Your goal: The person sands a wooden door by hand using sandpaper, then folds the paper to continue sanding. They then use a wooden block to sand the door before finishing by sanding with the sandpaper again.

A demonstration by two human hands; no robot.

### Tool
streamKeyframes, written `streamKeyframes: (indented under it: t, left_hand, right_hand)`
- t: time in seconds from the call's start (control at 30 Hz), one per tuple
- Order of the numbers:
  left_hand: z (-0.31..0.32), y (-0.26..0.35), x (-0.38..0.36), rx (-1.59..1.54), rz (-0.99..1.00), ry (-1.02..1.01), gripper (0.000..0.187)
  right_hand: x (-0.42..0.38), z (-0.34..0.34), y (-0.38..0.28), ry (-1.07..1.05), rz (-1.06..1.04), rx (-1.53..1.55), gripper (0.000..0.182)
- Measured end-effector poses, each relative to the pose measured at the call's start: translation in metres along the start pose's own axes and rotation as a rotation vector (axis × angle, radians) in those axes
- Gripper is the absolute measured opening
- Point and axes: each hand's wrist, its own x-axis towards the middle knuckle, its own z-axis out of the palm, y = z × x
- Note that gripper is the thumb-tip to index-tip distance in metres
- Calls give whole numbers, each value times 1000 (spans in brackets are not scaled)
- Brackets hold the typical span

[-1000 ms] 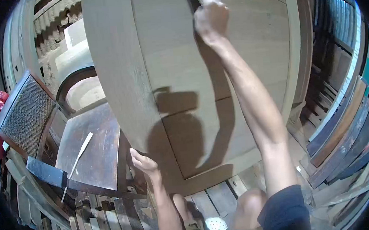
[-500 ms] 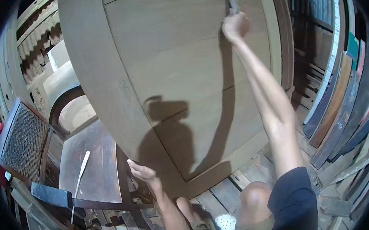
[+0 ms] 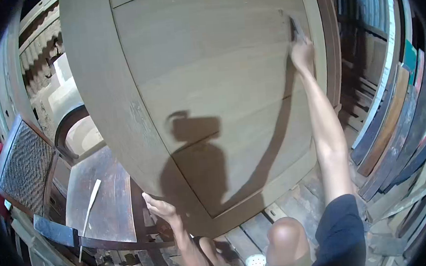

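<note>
A large wooden panel (image 3: 209,74) with a raised frame stands in front of me. My right hand (image 3: 302,55) is closed round a thin, flat tool (image 3: 295,27) held against the upper right of the panel. What kind of tool it is cannot be made out. Low at the panel's left edge, my left hand (image 3: 160,207) has its fingers stretched out beside or against that edge, with nothing seen in it. Shadows of my head and right arm fall across the panel.
At the left is a wooden chair (image 3: 101,197) with a woven back, a thin pale stick (image 3: 91,203) lying on its seat. Curved boards (image 3: 388,125) lean at the right. Slatted wood (image 3: 242,232) forms the floor.
My right hand has moved down and to the right over the panel with the tool. My left hand stays by the panel's edge, slightly lower in view.
</note>
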Motion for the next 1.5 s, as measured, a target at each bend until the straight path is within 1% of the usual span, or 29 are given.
streamKeyframes:
  t: [0.07, 0.1, 0.17, 0.2, 0.23, 0.27, 0.33, 0.37, 0.4, 0.43, 0.53, 0.6, 0.63, 0.73, 0.77, 0.83, 0.87, 0.9, 0.97, 1.0, 1.1, 1.17, 1.23, 1.27, 1.3, 1.33, 1.37, 1.43, 1.5]
  left_hand:
    - [-7, -13, -2, 124, 41, -56, 59]
    - [-4, 4, -4, 92, -24, -47, 62]
    - [3, 39, -9, 27, -152, -22, 68]
    - [6, 43, -9, 36, -179, 27, 70]
    - [8, 44, -6, 44, -206, 76, 72]
    - [6, 23, -6, -8, -86, 18, 71]
    - [8, 19, -5, 73, -39, 38, 71]
    - [6, 17, -3, 17, -83, 19, 71]
    - [10, 0, -3, 46, -7, 100, 69]
    - [10, -14, -2, 60, 3, 110, 71]
    - [8, -15, -4, 30, -51, 119, 74]
    - [11, 39, -3, -98, -200, 102, 75]
    - [11, 34, -2, -69, -178, 90, 76]
    - [13, 27, -3, -3, -153, 142, 76]
    - [14, 32, -2, -14, -150, 115, 75]
    - [8, 37, -7, -31, -144, 52, 72]
    - [7, 1, -6, 195, -108, 99, 74]
    - [12, 9, -4, 158, -132, 132, 73]
    - [17, 30, -5, 95, -186, 198, 72]
    - [17, 15, -6, 99, -63, 195, 71]
    - [12, 26, -3, 95, -157, 138, 68]
    - [13, 22, -4, 48, -145, 142, 66]
    - [14, 26, -5, 86, -112, 142, 66]
    - [13, 29, -4, 92, -119, 137, 66]
    - [12, 31, -4, 98, -127, 133, 66]
    - [11, 26, -3, 61, -165, 130, 66]
    - [9, 23, 0, 26, -197, 129, 66]
    - [14, 3, 0, 65, -68, 202, 68]
    - [11, 3, -1, 105, -38, 144, 69]
  right_hand:
    - [-20, -16, 63, 54, 35, -162, 36]
    - [-14, -15, 60, 66, 105, -207, 37]
    - [-9, -6, 52, 97, 263, -291, 37]
    - [-4, -4, 17, 125, 227, -229, 37]
    - [11, 17, -4, 257, 284, -259, 28]
    - [25, 34, -24, 131, 207, -66, 22]
    - [10, 45, -123, -54, -224, -24, 20]
    - [-26, 31, -181, 143, -773, 120, 19]
    - [-42, 42, -200, -341, -817, -152, 43]
    - [-73, 48, -230, -137, -1081, 273, 35]
    - [-97, 53, -232, -182, -1370, 311, 34]
    - [-55, 49, -192, -186, -1159, 232, 44]
    - [-30, 40, -164, -251, -869, 35, 38]
    - [45, 13, -65, 18, 20, 31, 29]
    - [67, 16, -2, 65, 35, -56, 30]
    - [65, 22, 0, 137, 108, -205, 30]
    - [68, 30, -7, 183, 178, -237, 30]
    - [69, 35, -21, 226, 249, -265, 30]
    - [56, 54, -89, 42, -39, -112, 24]
    - [31, 54, -139, 102, -548, -4, 23]
    - [-54, 56, -242, -283, -1167, 162, 42]
    - [-99, 71, -265, -225, -1395, 275, 45]
    - [-78, 61, -251, -236, -1441, 250, 46]
    - [-64, 57, -233, -227, -1367, 285, 45]
    - [-43, 37, -214, -432, -1189, -97, 40]
    - [-18, 55, -173, -203, -1077, 110, 28]
    - [-2, 26, -153, -321, -621, 28, 20]
    - [36, 20, -88, -7, -115, -75, 21]
    - [59, 21, -40, 248, 169, -161, 20]
